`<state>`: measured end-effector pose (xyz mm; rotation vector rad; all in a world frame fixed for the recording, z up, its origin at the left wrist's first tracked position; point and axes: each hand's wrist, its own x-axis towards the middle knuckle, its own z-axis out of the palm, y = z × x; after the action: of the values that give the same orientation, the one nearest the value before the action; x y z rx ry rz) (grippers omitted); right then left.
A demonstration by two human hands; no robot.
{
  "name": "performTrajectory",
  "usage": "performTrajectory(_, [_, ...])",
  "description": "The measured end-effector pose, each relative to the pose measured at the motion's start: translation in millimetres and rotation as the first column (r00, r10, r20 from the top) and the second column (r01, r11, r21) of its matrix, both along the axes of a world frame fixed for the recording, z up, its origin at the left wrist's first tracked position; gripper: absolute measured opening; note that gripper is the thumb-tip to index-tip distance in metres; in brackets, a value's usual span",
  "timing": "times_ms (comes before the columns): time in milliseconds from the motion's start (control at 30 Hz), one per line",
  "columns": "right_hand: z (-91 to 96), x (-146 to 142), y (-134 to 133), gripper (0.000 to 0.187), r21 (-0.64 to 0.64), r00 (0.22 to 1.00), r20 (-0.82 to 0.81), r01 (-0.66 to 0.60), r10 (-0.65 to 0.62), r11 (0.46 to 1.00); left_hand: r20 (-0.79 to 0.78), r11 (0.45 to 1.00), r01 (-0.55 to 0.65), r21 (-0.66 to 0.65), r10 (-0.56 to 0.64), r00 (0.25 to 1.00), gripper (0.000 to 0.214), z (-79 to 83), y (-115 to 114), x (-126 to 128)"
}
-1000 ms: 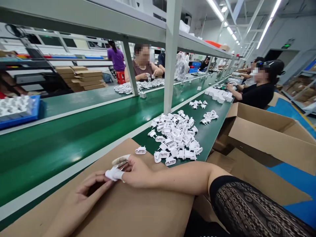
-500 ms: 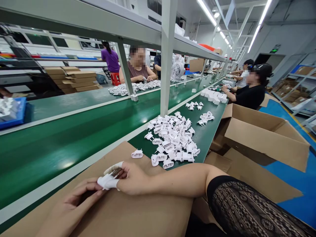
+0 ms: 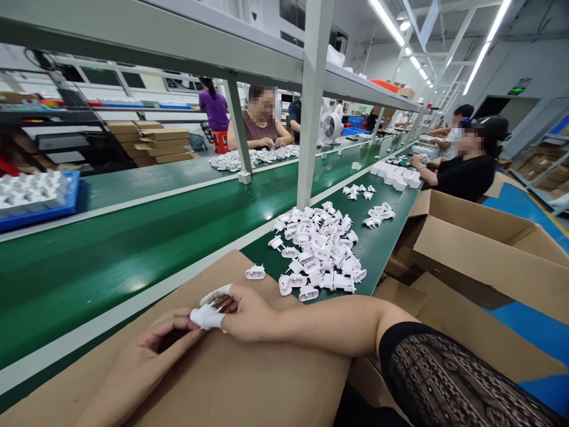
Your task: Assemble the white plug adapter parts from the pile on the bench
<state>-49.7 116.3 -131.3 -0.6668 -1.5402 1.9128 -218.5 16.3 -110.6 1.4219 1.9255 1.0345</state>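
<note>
The right hand and left hand meet above a brown cardboard sheet — the right grips a white plug part in its fingers, while the left, curled, closes on the same piece from the other side. A loose plug lies at the sheet's edge, just beside a heap of white plugs on the green belt. An open carton stands to the right, and a co-worker in black sits farther along the belt — near a row of white pieces.
</note>
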Motion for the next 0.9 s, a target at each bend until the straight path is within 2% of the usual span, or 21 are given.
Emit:
performTrajectory(133, [1.2, 1.4, 1.7, 0.052, 0.024, 1.000, 0.017, -0.020, 0.019, 1.000, 0.146, 0.999, 0.049, -0.004, -0.048, 0.988, 0.053, 0.2, -1.2, -0.6])
performTrajectory(333, [4.3, 1.7, 2.0, 0.056, 0.011, 0.999, -0.004, -0.046, 0.046, 0.999, 0.152, 0.999, 0.052, -0.017, -0.048, 0.987, 0.048, 8.3, -2.2, 4.3])
performTrajectory(467, [6.7, 1.5, 1.5, 0.056, -0.015, 0.999, -0.009, -0.053, 0.053, 0.998, 0.160, 0.997, 0.066, -0.025, -0.062, 0.985, 0.048, 8.0, -1.0, 4.9])
performTrajectory(900, [5.1, 2.4, 2.8, 0.058, 0.029, 0.998, 0.015, -0.056, 0.056, 0.998, 0.138, 0.998, 0.049, -0.031, -0.044, 0.989, 0.046, 12.9, -0.4, 9.4])
